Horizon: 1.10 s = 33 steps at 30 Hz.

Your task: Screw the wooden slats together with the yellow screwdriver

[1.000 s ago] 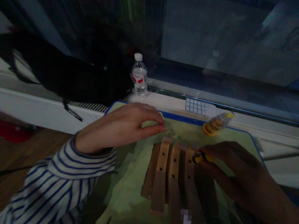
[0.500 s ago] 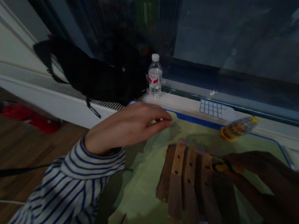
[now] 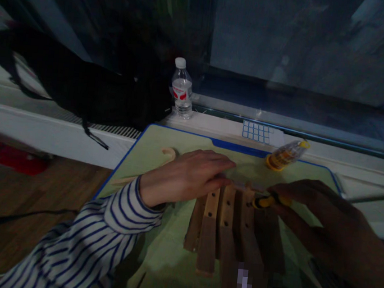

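Observation:
A wooden piece made of several slats with dark holes [image 3: 207, 236] lies on the pale green mat [image 3: 163, 268]. My left hand [image 3: 189, 175] reaches over its far left corner, thumb close to the end of the left slat and fingers stretched past it, apart from the thumb. Whether it touches the wood I cannot tell. At the right, the thumb and fingers of my right hand [image 3: 327, 225] close around a short yellow-and-black screwdriver [image 3: 265, 202]. Its front end meets the right slat near the upper hole. The palm side of that hand is in shadow.
Behind the wood a clear bottle with a yellow cap and base [image 3: 284, 156] stands tilted in view. A water bottle [image 3: 182, 91] and a black bag [image 3: 91, 89] rest on the sill. A curved wooden piece [image 3: 169, 153] lies left; a small dark screw-like item [image 3: 139, 284] lies in front.
My left hand has come down and right, from above the mat to the wood's far left corner. My right hand keeps the screwdriver at the right slat. The whole view has shifted.

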Motion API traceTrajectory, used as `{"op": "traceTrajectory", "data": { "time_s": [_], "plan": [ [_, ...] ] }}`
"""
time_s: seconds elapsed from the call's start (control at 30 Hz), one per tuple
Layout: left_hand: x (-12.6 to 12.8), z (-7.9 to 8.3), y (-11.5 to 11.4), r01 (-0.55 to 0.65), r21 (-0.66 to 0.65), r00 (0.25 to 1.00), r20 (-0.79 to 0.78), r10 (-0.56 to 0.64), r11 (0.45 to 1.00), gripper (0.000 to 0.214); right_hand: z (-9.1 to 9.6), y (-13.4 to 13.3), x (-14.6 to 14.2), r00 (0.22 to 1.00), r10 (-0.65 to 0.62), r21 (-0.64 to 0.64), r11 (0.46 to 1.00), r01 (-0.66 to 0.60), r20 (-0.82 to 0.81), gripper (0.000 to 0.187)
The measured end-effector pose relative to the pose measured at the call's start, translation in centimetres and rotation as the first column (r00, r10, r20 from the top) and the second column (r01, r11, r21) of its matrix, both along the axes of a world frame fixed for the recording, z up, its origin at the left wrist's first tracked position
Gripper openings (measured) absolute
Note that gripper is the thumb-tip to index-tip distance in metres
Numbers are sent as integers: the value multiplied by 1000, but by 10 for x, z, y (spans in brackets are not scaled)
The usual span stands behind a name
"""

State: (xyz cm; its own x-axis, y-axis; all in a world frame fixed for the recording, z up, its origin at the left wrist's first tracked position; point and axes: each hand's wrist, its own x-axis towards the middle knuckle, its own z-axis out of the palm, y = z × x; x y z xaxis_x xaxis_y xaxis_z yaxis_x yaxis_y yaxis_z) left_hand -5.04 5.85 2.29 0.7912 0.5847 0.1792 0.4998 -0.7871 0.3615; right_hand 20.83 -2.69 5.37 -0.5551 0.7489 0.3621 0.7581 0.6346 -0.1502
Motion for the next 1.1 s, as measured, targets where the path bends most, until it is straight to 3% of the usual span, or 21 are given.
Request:
{"op": "traceTrajectory", "data": {
  "time_s": [0.33, 0.53, 0.73, 0.9, 1.1],
  "plan": [
    [25, -18, -1, 111, -23, 993, 36, -110, 994, 32, -6, 3, -3, 997, 43, -27, 999, -45, -68, 12],
    [38, -16, 0, 119, -18, 993, 15, -119, 993, 43, -4, 5, -6, 996, 38, -41, 998, -41, -79, 11],
    [49, -17, 0, 198, 11, 980, -17, -197, 980, 37, -2, 5, -6, 994, 31, -69, 997, -38, -102, 18],
    [49, -26, 0, 134, 98, 990, -52, -129, 986, 38, 0, 7, -6, 994, 24, -112, 993, -36, -108, 19],
    [49, -36, 0, 108, 254, 992, 39, -122, 961, 28, 3, 7, -7, 994, -11, -147, 989, -5, -112, 14]
  ]
}}
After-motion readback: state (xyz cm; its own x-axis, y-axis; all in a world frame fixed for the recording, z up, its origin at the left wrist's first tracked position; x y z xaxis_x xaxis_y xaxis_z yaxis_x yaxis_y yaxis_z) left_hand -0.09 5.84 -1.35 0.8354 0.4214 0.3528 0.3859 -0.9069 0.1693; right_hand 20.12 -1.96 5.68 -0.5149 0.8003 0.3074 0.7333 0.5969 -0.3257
